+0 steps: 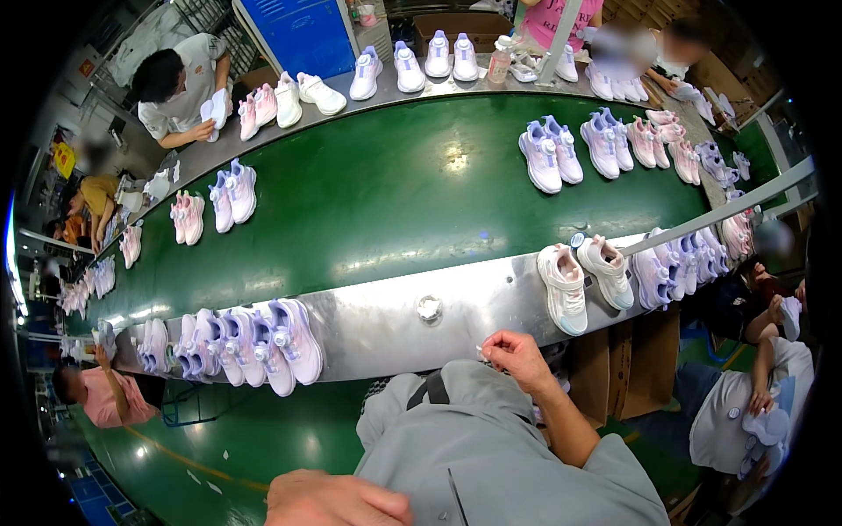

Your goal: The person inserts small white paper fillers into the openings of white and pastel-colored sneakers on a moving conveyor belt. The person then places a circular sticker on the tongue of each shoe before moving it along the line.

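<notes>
My right hand [519, 361] is over the near edge of the metal ledge, thumb and fingers pinched on a small white piece [480, 351] too small to identify. At the lower edge, in front of my grey shirt, is my left hand [338, 501]; its fingers are partly cut off and blurred, and whether they hold anything is hidden. Beyond my right hand stands a pair of white sneakers with pale pink and mint parts [566, 289]. A crumpled whitish lump [429, 309] sits on the metal ledge [368, 329] ahead of me.
Lavender sneakers [294, 340] line the ledge at left, with more [653, 273] at right. Beyond runs a green conveyor belt [377, 184] carrying several pairs. Co-workers handle shoes at far left [189, 83] and right [754, 394]. Cardboard boxes [645, 364] stand below the ledge.
</notes>
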Demonstrator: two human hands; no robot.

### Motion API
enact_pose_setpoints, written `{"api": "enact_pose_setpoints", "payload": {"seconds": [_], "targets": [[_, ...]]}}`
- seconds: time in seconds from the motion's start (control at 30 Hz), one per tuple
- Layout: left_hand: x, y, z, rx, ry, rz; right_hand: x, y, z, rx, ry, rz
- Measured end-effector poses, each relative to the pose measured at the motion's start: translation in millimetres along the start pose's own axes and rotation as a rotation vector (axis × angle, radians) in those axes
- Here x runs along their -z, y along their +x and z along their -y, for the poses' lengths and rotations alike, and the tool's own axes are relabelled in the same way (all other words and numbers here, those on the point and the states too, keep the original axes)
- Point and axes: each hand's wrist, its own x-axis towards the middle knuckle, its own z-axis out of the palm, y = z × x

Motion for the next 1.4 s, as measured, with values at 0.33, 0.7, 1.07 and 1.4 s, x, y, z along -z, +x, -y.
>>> {"api": "enact_pose_setpoints", "payload": {"seconds": [0.33, 0.7, 1.07, 1.4], "targets": [[58.0, -100.3, 103.1, 1.011, 0.827, -0.934, -6.0, 6.6, -2.0, 0.056, 0.108, -0.166], [106.4, -202.0, 219.3, 1.462, 0.631, -0.151, -26.9, -5.6, -26.4, 0.028, 0.086, -0.354], [121.0, -278.9, 262.9, 1.318, 0.777, -0.261, -45.7, -2.8, -40.0, 0.037, 0.000, -0.359], [104.5, -289.3, 270.4, 1.346, 0.853, -0.214, -44.8, -6.8, -31.3, 0.080, -0.027, -0.367]]}}
